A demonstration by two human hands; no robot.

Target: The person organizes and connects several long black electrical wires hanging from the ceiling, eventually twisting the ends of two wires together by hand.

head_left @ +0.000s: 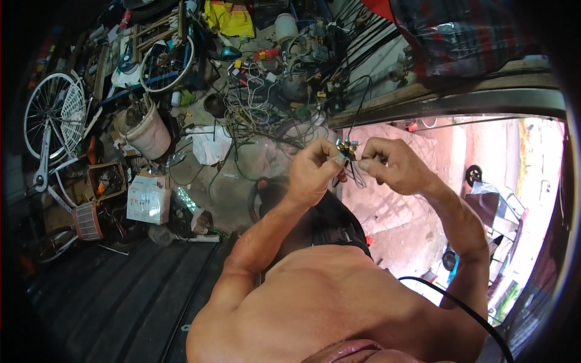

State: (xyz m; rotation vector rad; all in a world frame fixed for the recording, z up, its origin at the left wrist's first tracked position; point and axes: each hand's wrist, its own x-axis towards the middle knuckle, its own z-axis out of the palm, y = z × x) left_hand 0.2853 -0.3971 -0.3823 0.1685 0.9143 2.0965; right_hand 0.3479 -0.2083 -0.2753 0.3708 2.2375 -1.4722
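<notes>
My left hand [313, 174] is closed in a pinch around a small brass-and-dark metal fitting [346, 147], held up in front of my chest. A thin black cable [370, 91] rises from behind the fitting, and a thin loop hangs below it. Just right of the fitting is my right hand [394, 165], its thumb and fingertips pressed together. What those fingertips hold, if anything, is too small to make out.
Cables and tools [251, 100] lie tangled on the floor ahead. To the left are a white bucket [151, 134], a cardboard box [107, 180] and a white bicycle wheel [54, 118]. A bright doorway opens on the right, with a wheeled cart [493, 206] outside.
</notes>
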